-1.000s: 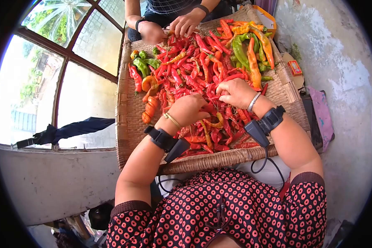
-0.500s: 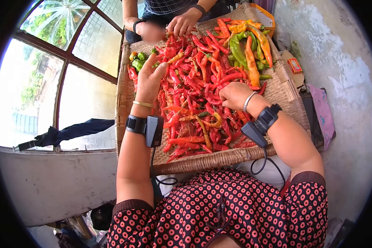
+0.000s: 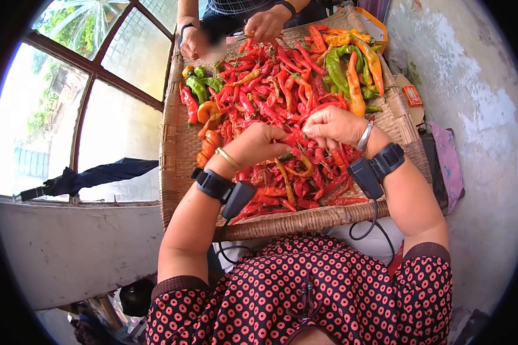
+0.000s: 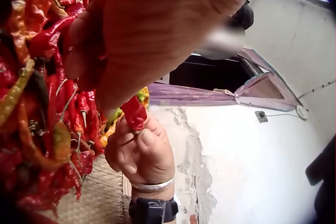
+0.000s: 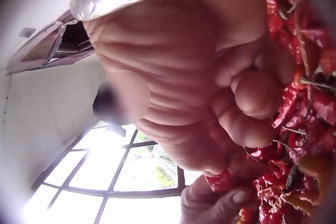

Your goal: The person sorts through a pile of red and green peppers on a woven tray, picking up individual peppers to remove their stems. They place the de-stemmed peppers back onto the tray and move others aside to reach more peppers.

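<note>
A red chili pepper (image 4: 134,115) spans the gap between my two hands, above a heap of red chili peppers (image 3: 265,100). My right hand (image 3: 336,127) pinches its stem end between thumb and fingers, its other fingers curled in. From the left, my left hand (image 3: 256,145) grips the same pepper; its fingertips are partly hidden behind the palm in the left wrist view. Only a short piece of the pepper shows between the hands in the right wrist view. Below them lie more red peppers and a few yellowish ones (image 3: 286,184).
The heap lies on a woven tray (image 3: 406,135) with a thick rim. Green and orange peppers (image 3: 354,72) are grouped at far right, green ones (image 3: 197,89) and orange ones (image 3: 209,148) at left. Across the tray, another person's hands (image 3: 265,24) work. A folded umbrella (image 3: 106,177) hangs by the window.
My left hand reached forward over the left of the heap half a second ago; now it is back beside my right hand, gripping a pepper. The other person's hands have moved apart.
</note>
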Available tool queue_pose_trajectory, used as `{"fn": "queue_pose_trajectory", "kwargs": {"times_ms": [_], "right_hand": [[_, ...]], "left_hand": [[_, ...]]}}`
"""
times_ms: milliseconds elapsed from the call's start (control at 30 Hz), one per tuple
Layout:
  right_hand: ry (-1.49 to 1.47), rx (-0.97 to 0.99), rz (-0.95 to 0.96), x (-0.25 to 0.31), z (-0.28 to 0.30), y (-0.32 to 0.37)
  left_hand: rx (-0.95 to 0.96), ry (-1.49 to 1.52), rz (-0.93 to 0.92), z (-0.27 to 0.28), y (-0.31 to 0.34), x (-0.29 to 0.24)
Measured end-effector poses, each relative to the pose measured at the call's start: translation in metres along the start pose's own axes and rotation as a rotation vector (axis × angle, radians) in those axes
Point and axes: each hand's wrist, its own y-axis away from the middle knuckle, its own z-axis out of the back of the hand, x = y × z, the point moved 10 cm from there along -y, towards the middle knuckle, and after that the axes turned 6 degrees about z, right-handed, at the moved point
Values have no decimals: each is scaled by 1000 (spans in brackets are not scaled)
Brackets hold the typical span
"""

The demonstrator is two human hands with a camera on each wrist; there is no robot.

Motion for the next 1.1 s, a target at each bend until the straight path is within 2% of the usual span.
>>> {"fn": "queue_pose_trajectory", "kwargs": {"times_ms": [33, 100, 133, 200, 233, 300, 333, 400, 467, 533, 567, 667, 700, 767, 800, 833, 900, 933, 1000, 1033, 1100], "right_hand": [[0, 1, -1, -5, 3, -3], [568, -281, 277, 13, 31, -6], [567, -282, 277, 9, 32, -7], [1025, -280, 291, 12, 26, -6], [991, -248, 173, 4, 28, -9], [1015, -219, 158, 4, 24, -9], [1037, -189, 144, 3, 21, -9], [1048, -185, 175, 3, 14, -8], [1060, -180, 205, 4, 7, -7], [1149, -113, 62, 0, 3, -8], [1170, -84, -21, 1, 2, -7], [1148, -66, -32, -5, 5, -9], [1147, -67, -34, -10, 7, -10], [1050, -34, 136, -9, 3, -11], [1050, -36, 135, -3, 5, -9], [863, 15, 138, 4, 1, -5], [545, 75, 167, 10, -5, -2], [546, 75, 167, 12, -5, 0], [86, 145, 62, 10, -14, 7], [23, 158, 114, 13, -17, 7], [-10, 166, 104, 11, -18, 8]], "left_hand": [[0, 1, 0, 5, 3, -4], [-14, 322, 281, 19, 12, 18], [-124, 282, 240, 38, 11, 24], [-474, 688, -29, 80, 14, 26], [-473, 690, -29, 81, 10, 31], [-850, 674, 66, 104, 27, 59], [-852, 674, 66, 100, 25, 67], [-625, 204, 37, 73, 8, 53], [-371, -38, 18, 34, -1, 23], [-297, -201, -204, 7, -9, -1], [-284, -165, -209, -1, -10, -3], [-309, -182, -127, -6, -14, 1], [-219, -182, -50, -10, -15, 5], [-163, -197, -24, -13, -16, 8], [-108, -211, 3, -18, -17, 10], [-108, -212, 2, -20, -17, 8], [-425, -100, -141, 5, -5, -13], [-426, -99, -141, 5, -5, -17], [-422, -4, -307, 6, 1, -37], [-424, -3, -306, 5, 1, -34], [-265, -98, -410, -15, -2, -33]]}}
